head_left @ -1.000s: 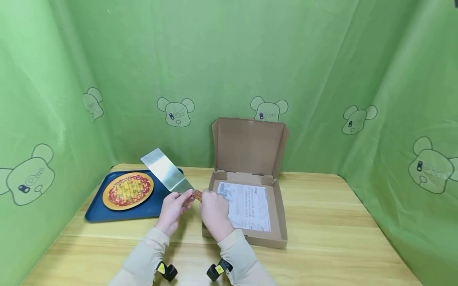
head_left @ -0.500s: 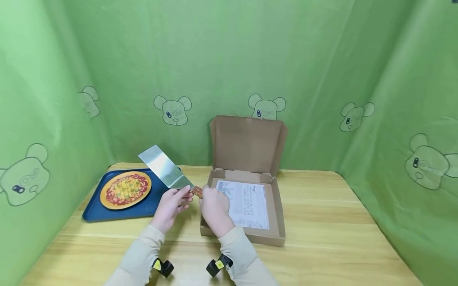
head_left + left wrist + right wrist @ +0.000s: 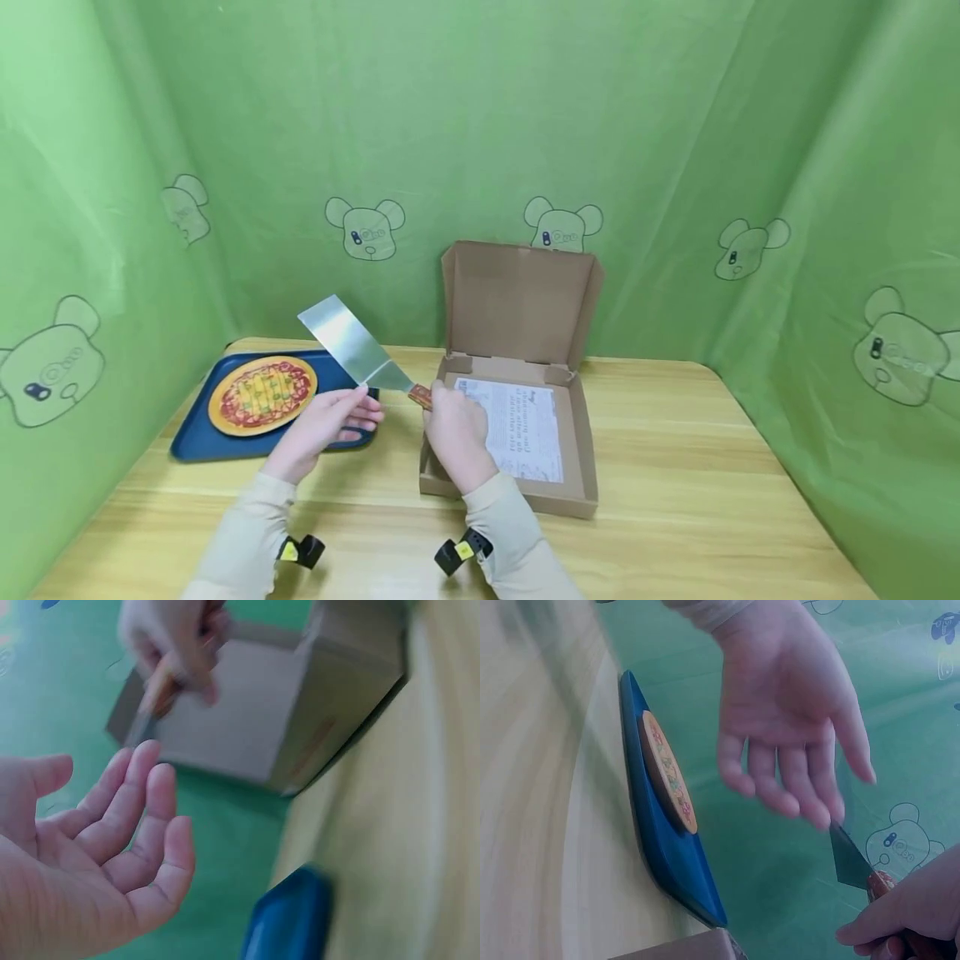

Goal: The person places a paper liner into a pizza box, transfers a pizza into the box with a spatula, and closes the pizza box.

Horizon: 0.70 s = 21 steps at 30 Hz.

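Tabletop (image 3: 675, 475): it carries the cardboard box (image 3: 525, 304), which we take as our landmark.
Cardboard box: lid raised, with a printed sheet (image 3: 521, 433) lying inside.
Blue tray (image 3: 328, 379): left of the box and apart from it.
Pizza (image 3: 262, 396): on the tray, well to the left of the box.
Spatula (image 3: 375, 371): held up left of the box, blade (image 3: 337, 333) slanting away from it. We judge the step in hand to be readying this tool; the next move seems to call for a firm handle (image 3: 420, 396) and a steady, levelled blade.
Right hand (image 3: 457, 429): at the box's left side, fingers curled round the handle, forearm reaching forward.
Left hand (image 3: 326, 425): left of the box, palm facing it, fingers loosely extended and gripping nothing; we cannot tell whether its fingertips touch the blade.
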{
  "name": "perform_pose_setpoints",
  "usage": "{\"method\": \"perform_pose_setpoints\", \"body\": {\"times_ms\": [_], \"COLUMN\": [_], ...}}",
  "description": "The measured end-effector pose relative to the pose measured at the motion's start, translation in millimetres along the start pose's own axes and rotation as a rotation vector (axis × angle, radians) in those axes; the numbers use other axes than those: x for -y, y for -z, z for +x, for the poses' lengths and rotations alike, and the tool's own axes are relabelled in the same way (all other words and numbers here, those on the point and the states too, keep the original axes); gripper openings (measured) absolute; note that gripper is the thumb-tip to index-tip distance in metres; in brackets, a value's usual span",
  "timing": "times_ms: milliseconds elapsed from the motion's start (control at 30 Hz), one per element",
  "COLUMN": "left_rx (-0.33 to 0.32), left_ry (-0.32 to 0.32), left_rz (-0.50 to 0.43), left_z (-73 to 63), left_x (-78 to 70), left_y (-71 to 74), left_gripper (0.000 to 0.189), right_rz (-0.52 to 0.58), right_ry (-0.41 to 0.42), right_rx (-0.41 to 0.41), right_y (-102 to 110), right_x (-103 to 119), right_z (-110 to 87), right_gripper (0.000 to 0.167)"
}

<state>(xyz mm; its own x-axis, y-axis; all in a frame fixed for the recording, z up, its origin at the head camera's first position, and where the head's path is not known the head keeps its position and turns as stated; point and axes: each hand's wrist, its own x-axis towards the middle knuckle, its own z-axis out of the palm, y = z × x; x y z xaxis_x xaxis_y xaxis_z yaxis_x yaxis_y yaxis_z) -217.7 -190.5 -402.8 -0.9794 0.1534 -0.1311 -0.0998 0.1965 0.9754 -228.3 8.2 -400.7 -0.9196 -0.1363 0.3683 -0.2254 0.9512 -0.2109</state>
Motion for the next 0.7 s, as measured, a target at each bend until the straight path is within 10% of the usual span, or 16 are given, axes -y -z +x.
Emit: {"method": "perform_pose_setpoints", "body": {"times_ms": [367, 700], "left_rx": [-0.144, -0.413], "left_ry": [-0.082, -0.079], "left_rz": [0.116, 0.339], "left_z": [-30.4, -49.3], "left_x": [-21.4, -25.3], "left_y": [59.1, 94.2], "left_gripper": [0.057, 0.068], "right_rz": [-0.029, -0.119], "right_ry": [0.028, 0.083], "right_rx": [0.01, 0.035], "right_y": [13, 30], "right_x": [-10, -20], "right_z": [12.9, 33.9], "right_gripper": [0.023, 0.022]}}
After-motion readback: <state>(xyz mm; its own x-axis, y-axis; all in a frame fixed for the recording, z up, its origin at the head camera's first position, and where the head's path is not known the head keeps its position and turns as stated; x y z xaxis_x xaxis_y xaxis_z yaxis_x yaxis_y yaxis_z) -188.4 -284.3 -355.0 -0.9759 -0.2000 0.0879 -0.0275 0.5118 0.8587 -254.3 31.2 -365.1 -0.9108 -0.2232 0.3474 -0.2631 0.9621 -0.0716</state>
